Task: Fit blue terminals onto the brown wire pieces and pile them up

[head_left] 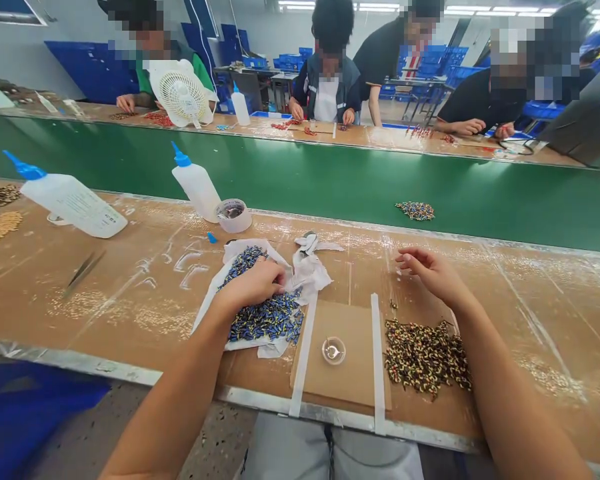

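Note:
My left hand rests over a heap of small blue and yellow pieces, its fingers curled down; anything between the fingertips is hidden. The heap lies on a white cloth or sheet. My right hand hovers over the table, fingers loosely stretched and nothing visible in them. Nearer to me lies a pile of small black and yellow curled pieces. Between the piles, a small clear round dish sits on a cardboard square edged with white tape strips.
Two white bottles with blue tips and a roll of tape stand to the left. Tweezers lie nearby. Crumpled white tissue touches the cloth. Beyond a green belt, several people sit or stand at another bench.

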Action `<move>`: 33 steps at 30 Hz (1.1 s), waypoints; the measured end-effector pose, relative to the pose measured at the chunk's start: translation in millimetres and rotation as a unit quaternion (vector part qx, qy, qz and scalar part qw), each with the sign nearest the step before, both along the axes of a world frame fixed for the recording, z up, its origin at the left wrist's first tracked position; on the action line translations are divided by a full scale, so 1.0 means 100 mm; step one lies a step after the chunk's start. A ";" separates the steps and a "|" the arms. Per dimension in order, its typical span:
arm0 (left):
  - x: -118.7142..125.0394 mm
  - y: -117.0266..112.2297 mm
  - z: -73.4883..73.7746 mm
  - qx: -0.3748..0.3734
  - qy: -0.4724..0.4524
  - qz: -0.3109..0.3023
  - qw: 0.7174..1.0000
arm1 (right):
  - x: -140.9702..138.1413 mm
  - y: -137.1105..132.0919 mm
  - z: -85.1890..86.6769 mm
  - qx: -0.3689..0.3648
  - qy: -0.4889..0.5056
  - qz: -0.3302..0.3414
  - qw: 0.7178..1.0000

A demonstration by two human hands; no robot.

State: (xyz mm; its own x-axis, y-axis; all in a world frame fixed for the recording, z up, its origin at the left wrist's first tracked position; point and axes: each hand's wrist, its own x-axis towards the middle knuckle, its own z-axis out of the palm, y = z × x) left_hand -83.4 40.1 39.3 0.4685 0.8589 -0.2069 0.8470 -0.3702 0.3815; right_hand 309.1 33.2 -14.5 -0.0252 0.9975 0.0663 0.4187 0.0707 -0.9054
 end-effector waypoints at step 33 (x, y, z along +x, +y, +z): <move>0.26 -0.10 -0.06 0.019 -0.017 0.006 1.000 | -0.52 -0.50 0.67 0.085 -0.180 0.086 0.976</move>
State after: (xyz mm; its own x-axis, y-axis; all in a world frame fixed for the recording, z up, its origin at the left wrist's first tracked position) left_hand -57.6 30.4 33.1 0.4648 0.8710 -0.1590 0.8383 -0.3752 0.3956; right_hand 257.4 -17.2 52.7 -0.2430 0.9517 0.1875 0.6759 0.3048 -0.6710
